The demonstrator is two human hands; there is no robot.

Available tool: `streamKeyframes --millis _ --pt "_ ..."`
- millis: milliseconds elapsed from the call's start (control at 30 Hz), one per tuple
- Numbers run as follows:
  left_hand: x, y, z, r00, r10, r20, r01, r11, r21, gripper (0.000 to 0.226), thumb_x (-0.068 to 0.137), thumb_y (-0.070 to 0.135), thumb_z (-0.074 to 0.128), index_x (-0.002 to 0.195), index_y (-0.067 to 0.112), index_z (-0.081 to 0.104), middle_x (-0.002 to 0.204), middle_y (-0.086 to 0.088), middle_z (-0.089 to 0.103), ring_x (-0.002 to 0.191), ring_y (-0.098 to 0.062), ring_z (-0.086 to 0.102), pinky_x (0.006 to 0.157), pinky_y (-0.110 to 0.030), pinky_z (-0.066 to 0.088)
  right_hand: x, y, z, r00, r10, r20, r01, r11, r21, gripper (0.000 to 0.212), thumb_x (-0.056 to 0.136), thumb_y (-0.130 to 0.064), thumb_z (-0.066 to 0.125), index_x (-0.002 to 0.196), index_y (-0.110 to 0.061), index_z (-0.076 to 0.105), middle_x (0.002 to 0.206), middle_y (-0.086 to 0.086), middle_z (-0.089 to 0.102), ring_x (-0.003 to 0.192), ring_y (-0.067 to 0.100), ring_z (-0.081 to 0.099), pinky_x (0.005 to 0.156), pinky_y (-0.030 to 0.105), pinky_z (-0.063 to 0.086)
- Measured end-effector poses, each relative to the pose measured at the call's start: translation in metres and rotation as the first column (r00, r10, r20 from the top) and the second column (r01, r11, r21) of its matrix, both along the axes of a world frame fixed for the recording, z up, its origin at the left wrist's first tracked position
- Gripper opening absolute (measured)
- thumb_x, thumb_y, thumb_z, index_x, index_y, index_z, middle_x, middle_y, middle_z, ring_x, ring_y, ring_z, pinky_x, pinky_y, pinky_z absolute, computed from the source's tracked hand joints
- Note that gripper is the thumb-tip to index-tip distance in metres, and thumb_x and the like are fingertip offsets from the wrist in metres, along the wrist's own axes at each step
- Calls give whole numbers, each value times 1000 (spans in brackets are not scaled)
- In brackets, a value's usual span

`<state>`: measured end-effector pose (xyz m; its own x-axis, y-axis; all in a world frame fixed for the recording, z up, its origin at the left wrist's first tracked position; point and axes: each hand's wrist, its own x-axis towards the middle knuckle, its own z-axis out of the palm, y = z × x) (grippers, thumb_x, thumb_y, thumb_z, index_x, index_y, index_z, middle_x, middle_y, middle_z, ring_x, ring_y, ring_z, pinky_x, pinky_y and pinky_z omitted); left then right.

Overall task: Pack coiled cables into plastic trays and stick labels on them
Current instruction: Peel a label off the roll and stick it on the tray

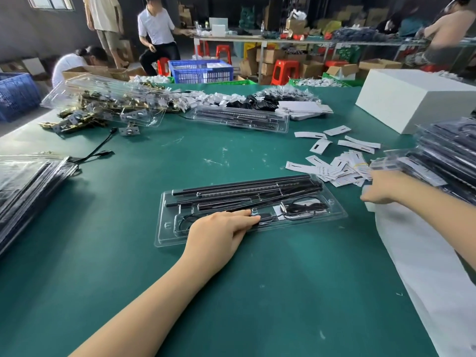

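One view only, from the head.

Centre of frame: clear plastic tray (164,235) flat on the green desk (231,292), long axis left to right, right end tipped slightly toward the top of the frame. Holds black rods (244,189) along its far half and a coiled cable (306,206) in the near right pocket; second thin cable (185,220) in the near left pocket.

Lower centre: left hand (224,228), released and flat, fingers straight and pointing right, pressing on the tray's near edge beside the left pocket. Pins the tray rather than grasping it.

Right edge, mid-height: right hand (381,188), off the tray and well right of it, reaching toward the loose pile of white labels (342,171) just beyond the tray's right end. Fingertips blurred and turned away; cannot tell whether pinching a label or not.

Further right: stack of packed trays (438,161), and a white sheet (425,253) running down the lower right.

Likely step: fetching a label for the filled tray. Turns on one relation: labels at the tray's right end, nearer the right hand, so a short sweep leftward along the long axis should bring a label over the tray while the left hand steadies it.
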<state>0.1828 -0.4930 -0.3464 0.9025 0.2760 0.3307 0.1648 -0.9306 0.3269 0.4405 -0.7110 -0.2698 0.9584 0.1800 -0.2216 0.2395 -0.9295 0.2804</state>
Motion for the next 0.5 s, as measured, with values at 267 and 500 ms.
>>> streamKeyframes --millis 267,500 --pt "-1 -3 1 999 7 41 -6 1000 -19 28 98 35 48 119 50 61 127 30 57 115 0 56 81 -22 46 -19 -10 16 947 -6 321 -77 967 245 23 88 -11 51 104 -20 65 116 8 64 104 31 61 76 30 43" --pt "-6 -8 3 974 45 221 -7 986 -167 29 90 26 61 117 37 67 114 23 66 98 -1 62 79 -23 52 -58 39 73 920 209 330 -388 379 840 13 91 -15 58 100 -13 67 94 8 65 87 26 58 76 35 47"
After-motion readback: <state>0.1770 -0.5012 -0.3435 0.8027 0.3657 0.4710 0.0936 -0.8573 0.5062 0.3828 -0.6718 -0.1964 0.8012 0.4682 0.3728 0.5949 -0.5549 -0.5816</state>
